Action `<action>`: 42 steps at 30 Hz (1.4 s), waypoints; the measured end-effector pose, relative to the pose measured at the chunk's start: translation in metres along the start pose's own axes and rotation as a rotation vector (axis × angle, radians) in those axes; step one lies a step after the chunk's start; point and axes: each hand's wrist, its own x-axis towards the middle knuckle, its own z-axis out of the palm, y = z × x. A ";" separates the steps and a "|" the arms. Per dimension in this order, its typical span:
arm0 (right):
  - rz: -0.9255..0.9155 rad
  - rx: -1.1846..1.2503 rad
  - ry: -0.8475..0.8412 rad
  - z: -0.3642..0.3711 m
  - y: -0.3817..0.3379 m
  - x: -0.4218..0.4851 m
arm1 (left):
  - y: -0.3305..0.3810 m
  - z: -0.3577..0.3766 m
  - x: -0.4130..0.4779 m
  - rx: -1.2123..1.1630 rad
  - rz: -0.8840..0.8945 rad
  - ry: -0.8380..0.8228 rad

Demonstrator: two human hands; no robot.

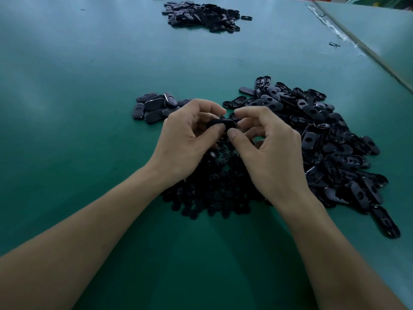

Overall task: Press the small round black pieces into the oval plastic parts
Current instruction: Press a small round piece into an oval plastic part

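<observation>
Both hands pinch one oval part (221, 124) between them, left hand (190, 135) on its left end, right hand (266, 139) on its right; round pieces (214, 193) heaped beneath; ovals pile (324, 135) right, small stack (154, 107) left, far pile (203, 15) on green table (78, 86).

Green table (89, 108) bearing a near heap of small round black pieces (212, 193), a broad pile of oval plastic parts (324, 135) touching its right side, a small cluster (154, 107) to the left, and a far pile (201, 15) well apart.
</observation>
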 end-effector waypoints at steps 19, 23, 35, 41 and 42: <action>0.073 0.225 -0.035 -0.004 0.010 0.005 | 0.001 -0.001 -0.001 -0.087 -0.020 -0.034; 0.069 0.200 -0.037 -0.004 0.008 0.005 | 0.001 -0.001 -0.001 -0.068 -0.014 -0.050; 0.088 0.163 -0.037 -0.006 0.001 0.005 | 0.001 -0.002 -0.001 -0.113 -0.044 -0.023; 0.058 0.170 -0.061 -0.006 0.002 0.004 | 0.001 -0.002 -0.001 -0.124 -0.051 0.012; 0.052 0.167 -0.061 -0.006 0.002 0.004 | 0.001 -0.002 -0.001 -0.129 -0.053 0.016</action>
